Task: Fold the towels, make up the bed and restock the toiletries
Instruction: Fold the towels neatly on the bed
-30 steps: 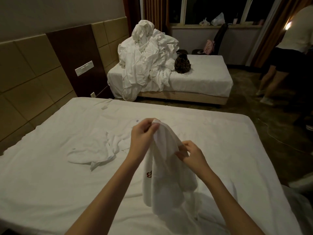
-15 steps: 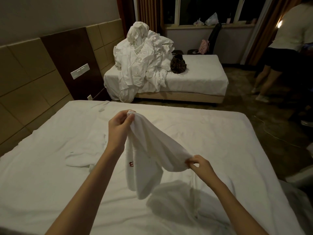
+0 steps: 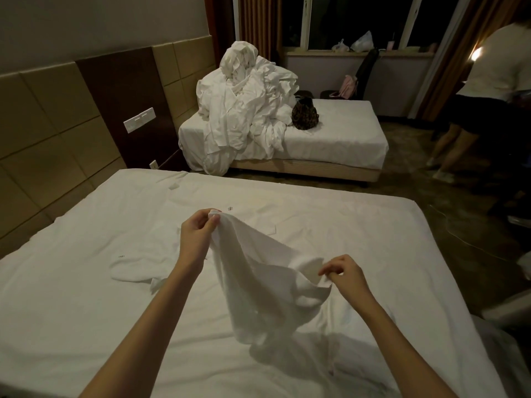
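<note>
Presently, our entry for this stage of the towel folding reads:

Towel (image 3: 258,271): white, held up over the near bed (image 3: 86,326), one corner high at the left, the opposite edge lower at the right; the middle sags and the tail touches the sheet.
Left hand (image 3: 198,234): pinched shut on the top corner, thumb over the hem.
Right hand (image 3: 344,275): fingertips closed lightly on the towel's edge; we judge this hold the weaker one.
Step in hand: we judge that we are finding corners and spreading the towel flat for its first fold.
How to do it well: we should run the right hand along the hem to the true corner, pull both corners level and taut, then lay the towel on a bare stretch of the sheet.
Second towel (image 3: 135,270): crumpled on the bed beside our left forearm; we should keep clear of it.
Linen heap (image 3: 241,110): piled on the far bed (image 3: 344,139), not yet handled.
Other person (image 3: 482,96): standing at the far right, well apart.
</note>
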The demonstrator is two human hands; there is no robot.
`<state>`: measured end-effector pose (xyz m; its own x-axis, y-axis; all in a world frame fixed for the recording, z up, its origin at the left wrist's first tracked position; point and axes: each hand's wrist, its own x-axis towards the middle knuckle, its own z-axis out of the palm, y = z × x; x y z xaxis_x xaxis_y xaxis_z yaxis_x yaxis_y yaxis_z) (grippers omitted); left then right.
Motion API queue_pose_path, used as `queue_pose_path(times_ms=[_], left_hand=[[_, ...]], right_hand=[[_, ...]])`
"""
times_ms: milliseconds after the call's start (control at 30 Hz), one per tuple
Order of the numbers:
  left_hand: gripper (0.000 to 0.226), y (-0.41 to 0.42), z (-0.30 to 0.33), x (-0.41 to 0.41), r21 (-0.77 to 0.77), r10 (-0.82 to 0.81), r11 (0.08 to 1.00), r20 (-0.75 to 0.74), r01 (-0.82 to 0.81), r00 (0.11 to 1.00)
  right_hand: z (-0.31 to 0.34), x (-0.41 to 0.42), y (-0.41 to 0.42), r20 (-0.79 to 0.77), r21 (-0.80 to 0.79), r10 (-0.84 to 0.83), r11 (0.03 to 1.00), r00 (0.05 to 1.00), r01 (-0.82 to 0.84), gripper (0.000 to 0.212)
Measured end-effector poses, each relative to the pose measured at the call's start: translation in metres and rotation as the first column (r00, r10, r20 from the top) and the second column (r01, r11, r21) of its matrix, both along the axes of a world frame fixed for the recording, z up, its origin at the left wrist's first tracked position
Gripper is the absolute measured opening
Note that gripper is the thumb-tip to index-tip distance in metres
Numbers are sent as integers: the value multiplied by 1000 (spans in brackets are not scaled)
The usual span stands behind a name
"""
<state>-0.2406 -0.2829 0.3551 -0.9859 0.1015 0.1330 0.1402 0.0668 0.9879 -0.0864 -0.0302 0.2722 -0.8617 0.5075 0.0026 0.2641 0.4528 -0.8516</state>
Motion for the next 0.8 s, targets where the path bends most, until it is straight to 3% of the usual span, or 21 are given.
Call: queue_pose_path(times_ms=[133, 367, 533, 667, 700, 800], left_hand=[[12, -18, -9, -9, 7, 66, 998, 6, -66, 998], [12, -31, -19, -21, 34, 109, 993, 11, -110, 994], [11, -36, -18, -37, 12, 112, 994, 4, -112, 994], [9, -31, -9, -58, -1, 78, 997, -29, -78, 997], [8, -30, -11, -64, -18, 60, 998, -19, -61, 998], [7, -34, -36, -73, -174, -17, 984, 45, 24, 999]], right_hand=[[7, 4, 22, 108, 213, -85, 975, 990, 61, 28], [30, 5, 26, 331, 504, 18, 842, 943, -193, 27], [47, 5, 32, 455, 507, 70, 799, 888, -323, 20], [56, -23, 49, 154, 495, -12, 867, 988, -66, 14], [58, -31, 51, 151, 481, -15, 875, 988, -60, 13], [56, -47, 57, 326, 476, 31, 858, 945, -192, 12]])
